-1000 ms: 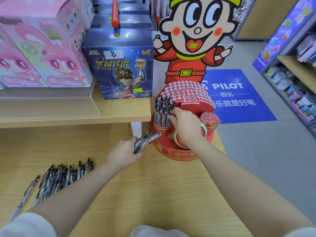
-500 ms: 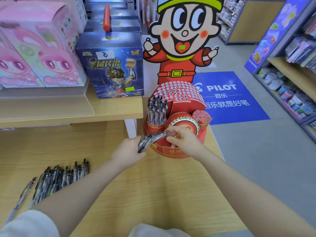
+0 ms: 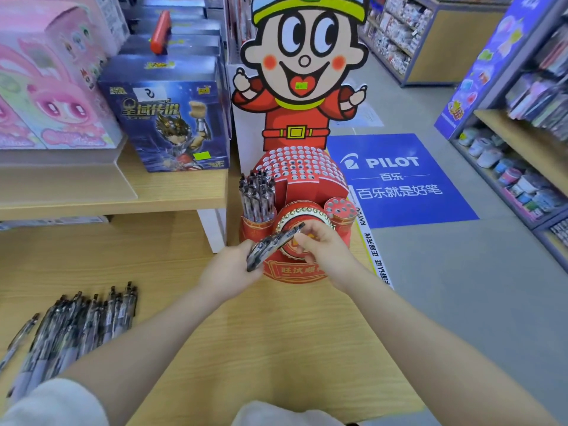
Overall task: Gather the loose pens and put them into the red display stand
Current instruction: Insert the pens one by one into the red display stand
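**A:** What fills the view, starting with the biggest thing?

**B:** A pale wooden table spreads across the lower half of the frame, with a raised wooden shelf at the upper left. On that shelf stand pink toy boxes and, beside them, a dark blue figure box. At the right is grey shop floor with a blue floor sticker reading PILOT.

**A:** Where is the red display stand?

**B:** The red display stand sits at the centre of the frame, at the table's far edge. A cartoon cutout rises from its back. Its domed top is dotted with holes. A cluster of standing pens fills the cup on its left side, and a small holed cup is on its right.

**A:** And the loose pens?

**B:** A pile of loose pens lies on the table at the lower left, well apart from the stand.

**A:** What are the hands doing?

**B:** Both bare arms reach in from the bottom edge. The left hand, just left of the stand's base, has its fingers curled around a bundle of pens that slants up to the right. The right hand, in front of the stand's round gold-rimmed badge, has its fingertips drawn together at the upper end of that bundle; whether they actually pinch a pen I cannot tell
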